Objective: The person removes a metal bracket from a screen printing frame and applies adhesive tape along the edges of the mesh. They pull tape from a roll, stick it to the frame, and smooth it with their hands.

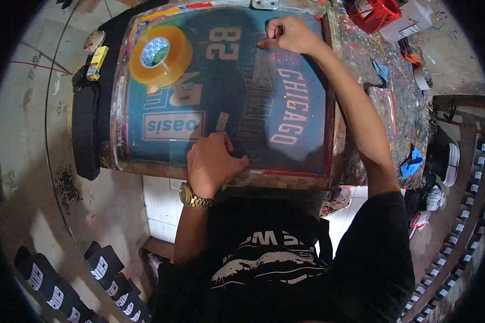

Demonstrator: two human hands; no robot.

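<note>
**Spanning the Screen [226, 78]**

From the head view, I am watching a person working over the screen, which is lying flat at twelve o'clock, level with the near edge of a paint-stained table [361, 86], probably so that both hands can get at its whole face.

The left hand [210, 161] is sitting at the screen's six o'clock, half curled, with a moderate gap between thumb and forefinger; a watch [196, 196] is circling its wrist. The right hand [293, 35] is hanging near one o'clock, fingers bent in and thumb close to them, a narrow pose. Whether either is holding a thin clear strip, or touching the mesh, I cannot tell. Their wide spacing is perhaps letting them share one stretch of surface.

The tape [175, 67] is lying on its side at the screen's ten o'clock, over some lettering, likely because that is keeping it from rolling and within reach.

Beyond the left edge, a yellow box [97, 63] is sitting towards nine o'clock. At two, a red tub [380, 21] and a white bucket [412, 21] are standing together, seemingly out of the elbows' way. A blue rag [412, 162] is lying at four.
</note>
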